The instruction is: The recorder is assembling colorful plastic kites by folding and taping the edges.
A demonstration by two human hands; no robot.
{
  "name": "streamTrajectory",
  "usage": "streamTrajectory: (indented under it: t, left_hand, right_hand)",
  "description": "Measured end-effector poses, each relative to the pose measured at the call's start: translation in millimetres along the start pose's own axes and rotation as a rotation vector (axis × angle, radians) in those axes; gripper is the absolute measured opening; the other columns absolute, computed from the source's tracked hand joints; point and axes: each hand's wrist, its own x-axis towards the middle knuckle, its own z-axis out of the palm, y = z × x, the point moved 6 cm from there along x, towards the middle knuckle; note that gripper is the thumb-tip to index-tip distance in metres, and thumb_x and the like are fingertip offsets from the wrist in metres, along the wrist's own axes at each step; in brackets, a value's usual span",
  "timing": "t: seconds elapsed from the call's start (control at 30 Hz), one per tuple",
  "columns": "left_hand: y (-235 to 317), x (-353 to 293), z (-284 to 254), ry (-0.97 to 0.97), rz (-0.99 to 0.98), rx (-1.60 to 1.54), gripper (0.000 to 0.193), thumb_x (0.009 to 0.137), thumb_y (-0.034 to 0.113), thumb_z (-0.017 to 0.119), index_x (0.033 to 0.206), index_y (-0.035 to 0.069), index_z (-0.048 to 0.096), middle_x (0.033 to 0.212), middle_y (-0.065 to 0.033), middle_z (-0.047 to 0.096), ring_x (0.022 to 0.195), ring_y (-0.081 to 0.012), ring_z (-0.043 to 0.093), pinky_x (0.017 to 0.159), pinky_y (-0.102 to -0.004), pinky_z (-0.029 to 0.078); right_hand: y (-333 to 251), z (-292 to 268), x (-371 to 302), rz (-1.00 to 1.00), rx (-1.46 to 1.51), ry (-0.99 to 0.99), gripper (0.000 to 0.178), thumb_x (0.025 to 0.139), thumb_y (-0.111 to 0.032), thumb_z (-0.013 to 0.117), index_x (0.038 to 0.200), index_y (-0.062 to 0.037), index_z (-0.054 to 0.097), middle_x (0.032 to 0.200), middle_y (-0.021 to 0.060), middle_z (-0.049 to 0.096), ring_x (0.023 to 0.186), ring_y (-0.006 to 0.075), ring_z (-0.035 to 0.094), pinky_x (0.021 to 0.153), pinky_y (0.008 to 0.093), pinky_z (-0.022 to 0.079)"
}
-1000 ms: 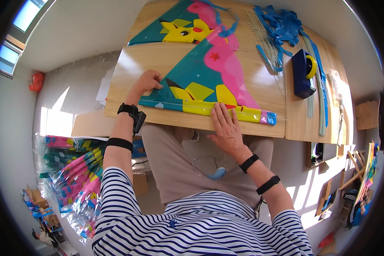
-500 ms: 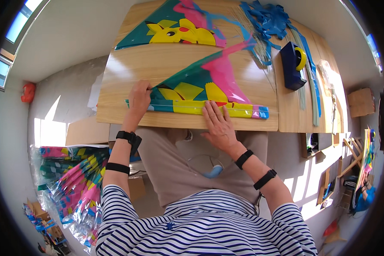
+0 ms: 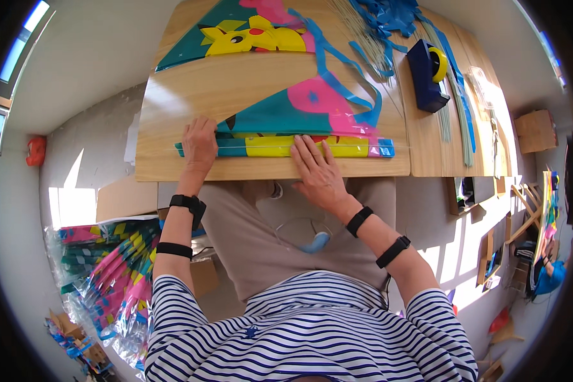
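Observation:
A colourful plastic kite point(image 3: 299, 118) in teal, pink and yellow lies partly rolled near the front edge of a wooden table point(image 3: 191, 95). My left hand point(image 3: 199, 143) rests flat on the left end of the rolled strip. My right hand point(image 3: 317, 167) presses flat on its middle, fingers spread. Neither hand grips anything. A second kite point(image 3: 235, 35) with a yellow cartoon figure lies farther back on the table.
A dark blue tape dispenser point(image 3: 426, 73) with a yellow roll stands at the back right beside blue ribbons point(image 3: 388, 16) and thin sticks point(image 3: 449, 108). A pile of bagged kites point(image 3: 102, 274) lies on the floor at my left. Cardboard boxes point(image 3: 535, 130) and frames sit at the right.
The kite has been rolled up tighter toward the table's front edge. Both hands have moved with it and now lie flat on the roll.

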Motion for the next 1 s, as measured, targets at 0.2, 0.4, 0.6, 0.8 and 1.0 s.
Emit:
streamTrajectory:
  t: [0.2,0.4,0.6,0.8,1.0]
  left_hand:
    - [4.5,-1.3,0.7,-0.001,0.014,0.073,0.009,0.080,0.002,0.062,0.085,0.010,0.062,0.088,-0.0072,0.058,0.088,-0.0288,0.060,0.081,-0.0402,0.045]
    - [42.9,10.3,-1.2,0.007,0.139,0.032,0.020,0.078,0.002,0.066,0.098,0.008,0.068,0.096,-0.0086,0.064,0.095,-0.0291,0.062,0.089,-0.0436,0.046]
    - [91.0,20.3,16.4,0.049,0.267,-0.051,0.014,0.080,0.006,0.063,0.094,0.008,0.066,0.092,-0.0073,0.063,0.092,-0.0265,0.062,0.085,-0.0398,0.048]
    - [104.6,21.5,22.9,0.044,0.318,-0.017,0.008,0.076,0.010,0.064,0.082,0.010,0.058,0.083,-0.0060,0.054,0.084,-0.0249,0.058,0.075,-0.0377,0.047]
    - [107.0,21.1,20.4,0.034,0.329,-0.013,0.008,0.076,0.009,0.063,0.081,0.011,0.057,0.081,-0.0058,0.052,0.081,-0.0247,0.056,0.072,-0.0376,0.045]
  right_hand:
    - [0.6,2.3,0.1,-0.001,0.023,0.000,0.100,0.073,-0.029,0.085,0.156,-0.0015,0.037,0.167,0.0149,0.031,0.156,0.0327,0.025,0.126,0.0545,0.019]
    - [2.0,4.9,-0.5,0.003,0.018,0.014,0.103,0.072,-0.031,0.085,0.157,-0.0023,0.035,0.167,0.0147,0.030,0.156,0.0322,0.024,0.126,0.0546,0.019]
    - [1.1,6.3,0.4,-0.004,-0.039,0.008,0.096,0.075,-0.035,0.082,0.155,-0.0029,0.040,0.166,0.0132,0.033,0.156,0.0307,0.027,0.126,0.0545,0.019]
    - [1.2,6.3,0.0,0.004,-0.050,0.005,0.095,0.076,-0.035,0.082,0.155,-0.0031,0.041,0.165,0.0132,0.033,0.155,0.0307,0.026,0.126,0.0544,0.019]
    - [1.5,6.9,-0.2,0.007,-0.038,0.000,0.097,0.075,-0.034,0.083,0.156,-0.0029,0.038,0.166,0.0134,0.032,0.156,0.0310,0.025,0.126,0.0543,0.018]
